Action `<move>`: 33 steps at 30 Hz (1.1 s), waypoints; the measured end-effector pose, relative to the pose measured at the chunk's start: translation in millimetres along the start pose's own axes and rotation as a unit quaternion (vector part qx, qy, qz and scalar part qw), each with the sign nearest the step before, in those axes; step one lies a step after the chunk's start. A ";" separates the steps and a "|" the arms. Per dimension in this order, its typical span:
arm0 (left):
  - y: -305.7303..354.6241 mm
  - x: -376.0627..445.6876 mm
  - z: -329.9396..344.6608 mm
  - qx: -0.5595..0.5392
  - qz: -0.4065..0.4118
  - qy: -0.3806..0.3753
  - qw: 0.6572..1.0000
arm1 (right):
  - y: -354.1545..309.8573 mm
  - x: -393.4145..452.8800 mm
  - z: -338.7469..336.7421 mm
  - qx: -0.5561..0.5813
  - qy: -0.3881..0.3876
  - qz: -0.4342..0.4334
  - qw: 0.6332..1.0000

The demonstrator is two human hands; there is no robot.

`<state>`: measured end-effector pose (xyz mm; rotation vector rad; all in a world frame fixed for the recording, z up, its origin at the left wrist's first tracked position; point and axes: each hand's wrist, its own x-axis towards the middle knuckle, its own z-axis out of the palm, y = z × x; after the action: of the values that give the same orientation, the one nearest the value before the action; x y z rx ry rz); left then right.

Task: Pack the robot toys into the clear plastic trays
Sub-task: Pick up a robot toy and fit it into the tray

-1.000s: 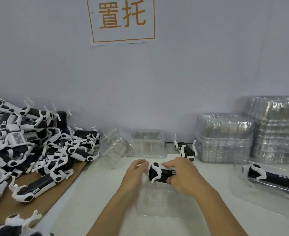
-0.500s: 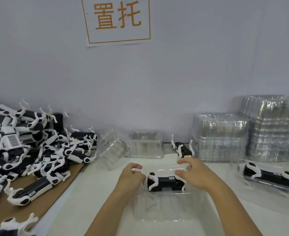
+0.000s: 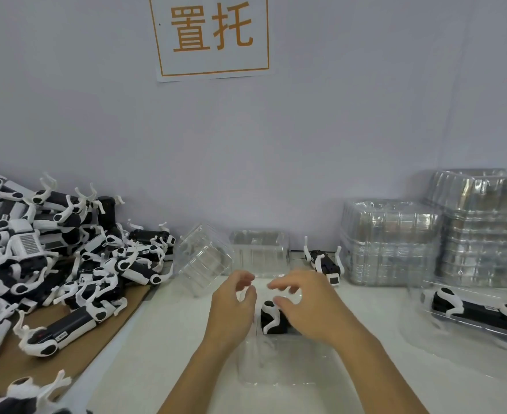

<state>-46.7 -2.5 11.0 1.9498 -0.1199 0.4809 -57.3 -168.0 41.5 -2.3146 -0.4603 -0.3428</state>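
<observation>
Clear plastic makes the tray [image 3: 288,363] hard to see; it sits on the white table [image 3: 162,339] right under both hands, at 6 o'clock in the view; one black-and-white robot toy [image 3: 271,319] lies in the far end of it, partly hidden by the right hand [image 3: 309,312].

Both hands hover over the toy; the left hand [image 3: 234,306] has loosely curled fingers and seems to hold nothing; the right hand is spread with bent fingers, and I cannot tell if it touches the toy, because it is blurry.

What could go wrong, I think: the toy may not sit flat in its slot, so a white leg could stick up and get bent when it is pushed; the tray is thin and light, so a hard push could make it slide or tip.

At 9 o'clock a big pile of toys [image 3: 67,264] waits on brown cardboard [image 3: 76,351]; the legs are tangled, so pulling one out may drag others off the edge.

At 3 o'clock a packed tray [image 3: 479,315] lies near the right arm; an elbow could bump it; behind it stand tall stacks of empty trays [image 3: 395,243] that might topple if knocked.
</observation>
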 end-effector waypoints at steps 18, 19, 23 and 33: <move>23.9 -7.7 -0.9 0.224 0.168 -0.236 0.930 | 25.8 0.2 -29.4 0.092 0.092 0.119 0.984; 25.3 -9.7 2.4 0.250 0.164 -0.260 0.918 | 28.2 0.0 -29.1 0.095 0.092 0.123 0.984; 28.6 -12.5 5.1 0.267 0.136 -0.286 0.910 | 31.7 0.4 -21.5 0.082 0.073 0.126 0.986; 30.7 -13.1 5.0 0.373 0.108 -0.305 0.870 | 33.5 1.3 -20.3 0.095 0.094 0.120 0.984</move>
<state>-66.5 -21.7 30.5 2.8225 -0.6426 0.0077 -44.2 -204.4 35.3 -2.0993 -0.1112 -0.3776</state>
